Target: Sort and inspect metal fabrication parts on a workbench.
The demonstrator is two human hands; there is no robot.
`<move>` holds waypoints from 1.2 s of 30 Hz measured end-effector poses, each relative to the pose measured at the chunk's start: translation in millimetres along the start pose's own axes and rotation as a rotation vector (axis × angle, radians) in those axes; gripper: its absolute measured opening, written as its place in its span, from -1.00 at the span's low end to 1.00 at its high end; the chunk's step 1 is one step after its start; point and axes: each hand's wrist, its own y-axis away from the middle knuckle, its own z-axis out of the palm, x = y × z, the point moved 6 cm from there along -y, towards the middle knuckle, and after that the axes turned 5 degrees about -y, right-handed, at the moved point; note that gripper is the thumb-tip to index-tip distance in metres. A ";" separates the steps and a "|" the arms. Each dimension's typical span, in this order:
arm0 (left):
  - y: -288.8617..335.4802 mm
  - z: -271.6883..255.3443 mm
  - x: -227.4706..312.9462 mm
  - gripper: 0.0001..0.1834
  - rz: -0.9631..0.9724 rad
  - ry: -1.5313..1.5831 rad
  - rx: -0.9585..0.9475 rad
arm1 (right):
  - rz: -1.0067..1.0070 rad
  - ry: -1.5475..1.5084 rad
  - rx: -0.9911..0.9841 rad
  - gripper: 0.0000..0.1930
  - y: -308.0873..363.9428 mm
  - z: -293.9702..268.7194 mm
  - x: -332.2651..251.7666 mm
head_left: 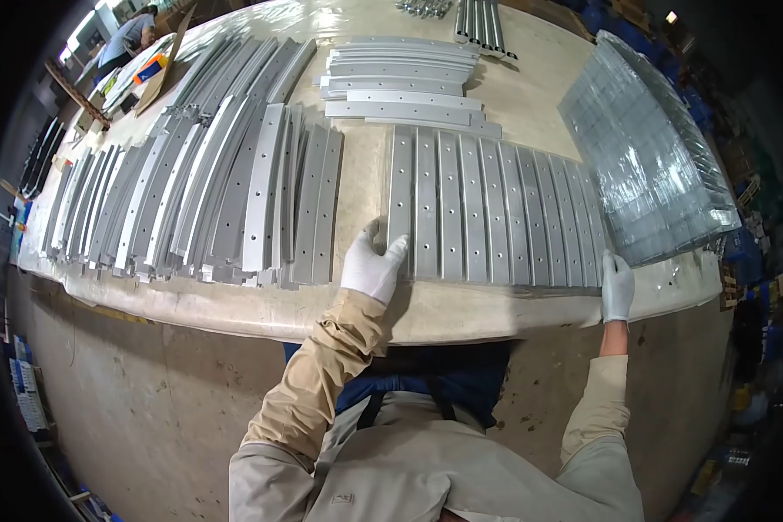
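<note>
In the middle of the table lies a row of grey metal strips (472, 200) with holes, set side by side. My left hand (373, 259), in a white glove, is at the near end of the row's left edge. Its thumb stands apart from the fingers and rests by the leftmost strip (401, 187). At the row's near right corner is my right hand (618, 288), also gloved in white. Its fingers lie straight along the last strip's side and are partly hidden; neither hand appears wrapped round a strip.
Loose metal strips (261, 196) fill the table's left side, and more lie in a stack (400, 74) beyond. A film-wrapped bundle (652, 148) stands on the right. Metal tubes (478, 26) and small parts (424, 8) lie at the far edge. Another person (130, 39) bends at far left.
</note>
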 end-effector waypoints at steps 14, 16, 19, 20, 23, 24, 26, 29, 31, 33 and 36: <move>17.6 -14.7 11.4 -0.29 0.188 -0.744 0.088 | -0.064 0.012 0.281 -0.61 11.3 6.6 -14.9; 20.1 -21.4 12.5 -0.37 0.223 -0.770 0.192 | -0.109 0.019 0.372 -0.64 10.0 7.0 -11.0; 21.7 -16.2 7.5 -0.43 0.299 -0.924 0.202 | -0.063 -0.047 0.416 -0.66 14.8 -3.9 -9.6; 20.6 -14.8 3.9 -0.43 0.361 -0.960 0.241 | -0.039 -0.069 0.409 -0.67 16.4 -9.5 -10.1; 24.2 -8.3 -2.5 -0.43 0.541 -0.951 0.277 | -0.029 -0.061 0.449 -0.70 19.4 -13.8 1.5; 29.8 -6.9 -2.2 -0.43 0.633 -0.906 0.293 | -0.044 -0.062 0.441 -0.71 17.7 -12.2 3.2; 38.7 -12.4 -1.3 -0.43 0.699 -0.874 0.346 | -0.049 -0.080 0.427 -0.72 15.4 -4.1 4.7; 51.0 0.0 17.3 -0.32 0.804 -0.917 0.230 | 0.038 -0.244 0.289 -0.72 14.7 11.0 -5.8; 50.5 23.3 39.6 -0.20 0.880 -0.928 0.133 | 0.031 -0.157 0.354 -0.71 22.7 -9.8 3.5; 47.0 22.7 39.3 -0.11 0.914 -1.014 0.054 | -0.070 -0.012 0.406 -0.71 21.8 -11.2 -0.6; 42.1 15.0 33.3 -0.07 0.855 -1.062 0.016 | -0.259 0.001 0.478 -0.71 18.6 -3.3 -11.5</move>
